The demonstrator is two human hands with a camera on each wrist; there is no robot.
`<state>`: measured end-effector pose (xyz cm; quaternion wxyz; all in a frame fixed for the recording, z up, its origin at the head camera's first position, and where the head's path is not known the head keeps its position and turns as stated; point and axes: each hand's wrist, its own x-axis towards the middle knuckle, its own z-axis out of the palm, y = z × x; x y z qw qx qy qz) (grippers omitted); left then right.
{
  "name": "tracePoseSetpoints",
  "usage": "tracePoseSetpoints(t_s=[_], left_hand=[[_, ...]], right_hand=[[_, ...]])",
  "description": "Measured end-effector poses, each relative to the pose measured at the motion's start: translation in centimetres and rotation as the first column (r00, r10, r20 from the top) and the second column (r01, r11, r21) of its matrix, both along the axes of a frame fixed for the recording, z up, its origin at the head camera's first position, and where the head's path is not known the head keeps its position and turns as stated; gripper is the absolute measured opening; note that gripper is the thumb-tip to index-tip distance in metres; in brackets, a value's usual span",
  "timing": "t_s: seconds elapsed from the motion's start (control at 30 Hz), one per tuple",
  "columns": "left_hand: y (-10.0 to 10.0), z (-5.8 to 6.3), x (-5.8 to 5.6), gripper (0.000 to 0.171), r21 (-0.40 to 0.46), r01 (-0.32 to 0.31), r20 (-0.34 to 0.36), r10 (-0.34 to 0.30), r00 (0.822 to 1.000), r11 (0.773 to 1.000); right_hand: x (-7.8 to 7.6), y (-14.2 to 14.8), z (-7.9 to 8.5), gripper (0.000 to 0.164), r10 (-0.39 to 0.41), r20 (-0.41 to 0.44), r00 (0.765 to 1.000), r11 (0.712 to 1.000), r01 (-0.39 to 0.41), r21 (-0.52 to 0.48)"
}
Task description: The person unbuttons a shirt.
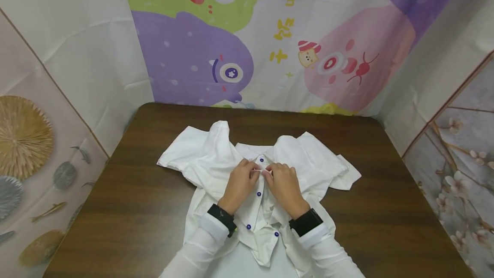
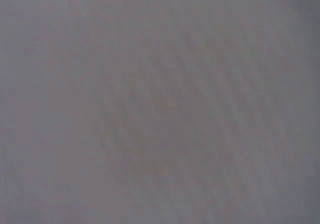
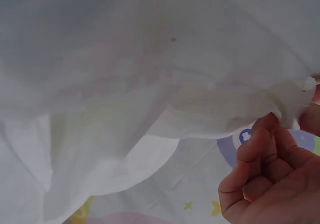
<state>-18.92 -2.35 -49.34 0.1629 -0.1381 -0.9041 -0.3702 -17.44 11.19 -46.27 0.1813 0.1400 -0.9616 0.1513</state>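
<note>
A white short-sleeved shirt [image 1: 216, 153] lies front up, its collar toward the far side and its lower front partly spread apart. Several blue buttons [image 1: 259, 194] run down the front. Just below the top button [image 1: 261, 160], my left hand [image 1: 240, 185] pinches one front edge. Close beside it, my right hand [image 1: 284, 188] pinches the placket, fingertips nearly meeting the left ones. In the right wrist view, the right hand [image 3: 275, 179] holds the cloth edge [image 3: 215, 114] with curled fingers. Whatever lies between the fingertips is hidden. Only blurred pale cloth [image 2: 160, 104] fills the left wrist view.
The shirt lies on a dark brown wooden table [image 1: 127, 209] with rounded far corners. Behind it hangs a cartoon-printed curtain [image 1: 270, 67]. Patterned panels stand at the left [image 1: 58, 140] and right [image 1: 463, 162]. Black bands [image 1: 222, 219] circle both wrists over white sleeves.
</note>
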Motion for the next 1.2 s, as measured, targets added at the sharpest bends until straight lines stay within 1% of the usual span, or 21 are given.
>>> tracePoseSetpoints(t_s=[0.13,0.2,0.27,0.37,0.47,0.53,0.6,0.67,0.8,1.03,1.2], left_hand=[[-0.1,0.3,0.3,0.007,0.069,0.003,0.004,-0.003,1.0,0.998],[-0.1,0.4,0.4,0.007,0.097,0.004,0.01,-0.005,1.0,0.995],[-0.2,0.5,0.5,0.008,0.122,0.009,0.006,-0.009,1.0,0.993],[-0.2,0.6,0.6,0.007,0.143,0.017,-0.017,-0.015,1.0,0.99],[-0.3,0.7,0.7,0.007,0.167,0.027,-0.04,-0.02,0.999,0.986],[-0.4,0.6,0.8,0.007,0.182,0.033,-0.05,-0.024,0.998,0.983],[-0.4,0.5,0.8,0.006,0.201,0.035,-0.047,-0.026,0.999,0.979],[-0.5,0.5,0.9,0.006,0.229,0.034,-0.036,-0.026,0.999,0.973],[-0.7,0.5,1.1,0.006,0.269,0.028,-0.015,-0.024,1.0,0.963],[-0.7,0.2,1.0,0.005,0.254,0.037,-0.05,-0.025,0.998,0.966],[-0.7,0.1,1.1,0.005,0.253,0.038,-0.051,-0.026,0.998,0.967]], right_hand=[[-0.1,0.0,0.2,0.016,0.009,0.027,1.0,0.998,-0.008,-0.058],[-0.3,0.0,0.3,0.016,0.02,0.061,0.998,0.992,-0.012,-0.126],[-0.4,0.1,0.3,0.016,0.03,0.085,0.996,0.979,-0.012,-0.202],[-0.5,0.2,0.3,0.014,0.047,0.105,0.993,0.953,-0.013,-0.303],[-0.6,0.3,0.3,0.012,0.061,0.117,0.991,0.934,-0.016,-0.356],[-0.6,0.3,0.3,0.012,0.07,0.129,0.989,0.926,-0.016,-0.377],[-0.6,0.4,0.3,0.013,0.071,0.146,0.987,0.92,-0.009,-0.393],[-0.6,0.4,0.4,0.013,0.062,0.165,0.984,0.912,0.012,-0.411],[-0.7,0.7,0.5,0.014,0.031,0.19,0.981,0.904,0.053,-0.423],[-0.6,0.9,0.4,0.014,0.025,0.193,0.981,0.905,0.06,-0.421],[-0.5,1.1,0.4,0.014,0.017,0.203,0.979,0.909,0.07,-0.411]])
